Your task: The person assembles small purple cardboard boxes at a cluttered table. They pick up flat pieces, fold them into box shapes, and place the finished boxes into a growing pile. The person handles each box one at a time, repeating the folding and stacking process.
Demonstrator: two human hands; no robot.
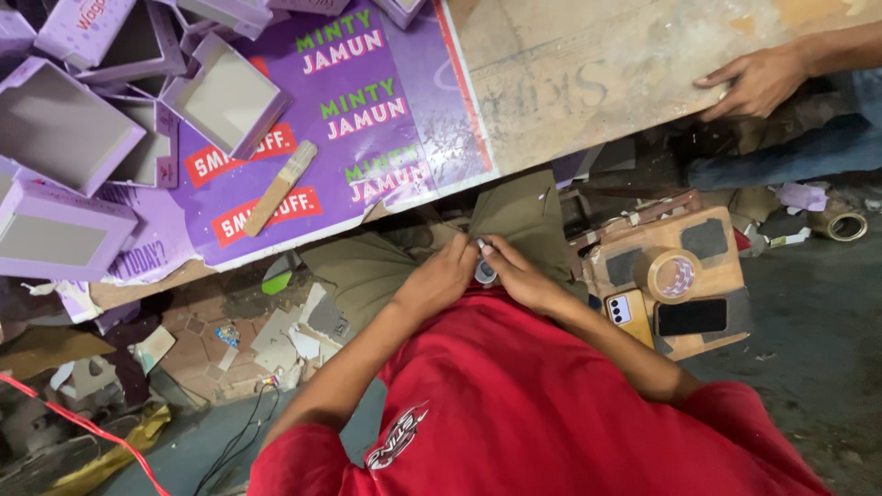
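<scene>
The person's left hand (439,280) and right hand (522,276) meet in the lap, just near the edge of the bench (588,83). Both pinch a small round thing (485,272), so each grip is closed on it. Holding it close over the lap keeps it steady. It looks pale and shiny, partly hidden by fingers. A tape roll (671,274) sits to the right on a cardboard box (726,262). Far right, another person's hand (758,81) rests on the bench.

The single head camera looks steeply down, close above the red shirt (514,404) and the low table (588,73)
</scene>
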